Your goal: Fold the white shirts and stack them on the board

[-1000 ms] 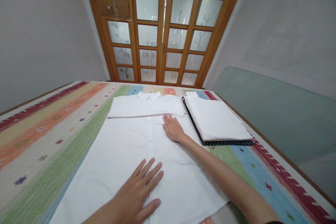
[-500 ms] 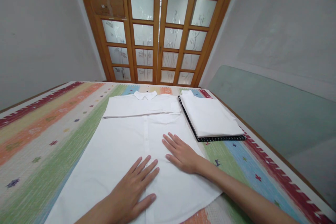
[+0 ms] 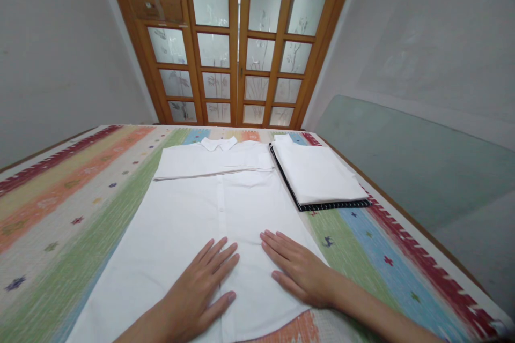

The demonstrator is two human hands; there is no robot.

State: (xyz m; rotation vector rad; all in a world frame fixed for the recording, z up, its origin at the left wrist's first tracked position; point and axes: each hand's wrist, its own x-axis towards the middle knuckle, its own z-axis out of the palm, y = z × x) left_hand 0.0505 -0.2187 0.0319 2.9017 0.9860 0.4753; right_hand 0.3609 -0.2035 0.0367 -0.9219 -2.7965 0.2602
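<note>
A white collared shirt [image 3: 185, 220] lies front side up before me, its sleeves folded across the upper chest below the collar [image 3: 218, 143]. My left hand [image 3: 201, 284] rests flat on the lower part, left of and over the button strip, fingers stretched out. On the lower right of the shirt lies my right hand [image 3: 300, 268], palm down, its fingers extended and pointing left. Neither hand grips the cloth. Small wrinkles show near the right fingertips.
Right of the shirt sits a folded white garment [image 3: 322, 174] on top of a black patterned folded cloth [image 3: 336, 206]. A striped, colourful cloth [image 3: 72, 225] covers the table. A pale green panel [image 3: 410, 155] stands along the right wall, and wooden glazed doors [image 3: 234, 64] are behind.
My right hand has slid toward me and slightly right over the shirt. My left hand stays nearly in place. The view has shifted a little.
</note>
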